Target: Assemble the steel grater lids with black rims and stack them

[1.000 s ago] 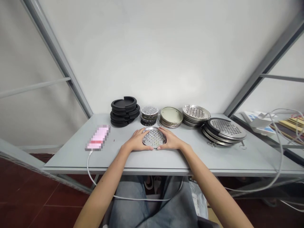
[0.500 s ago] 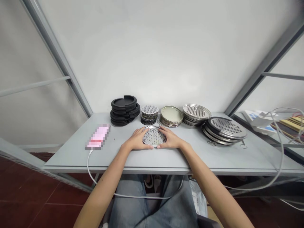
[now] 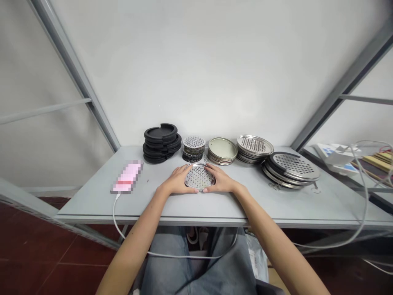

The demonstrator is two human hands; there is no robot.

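Observation:
A round metal grater plate (image 3: 199, 177), punched with rows of small holes, lies flat near the middle of the grey table (image 3: 267, 207). My left hand (image 3: 178, 181) curves round its left edge, and my right hand (image 3: 222, 180) cups the opposite edge. Both thumbs lie along the near rim, their tips a little apart; the fingertips reach the far side. Just behind it stands a short stack of smaller perforated discs (image 3: 194, 143). Beside that is a pile of plain, pale metal discs (image 3: 222, 148).
Black ring-edged trays (image 3: 161, 143) are piled at the back left. Rimmed grater plates (image 3: 254, 145) stand back right, near a stack of graters with a black part-ring (image 3: 296, 167). A blurred-out phone (image 3: 127, 177) with a white cable (image 3: 114, 215) lies left. Metal frame posts (image 3: 73, 73) flank the table.

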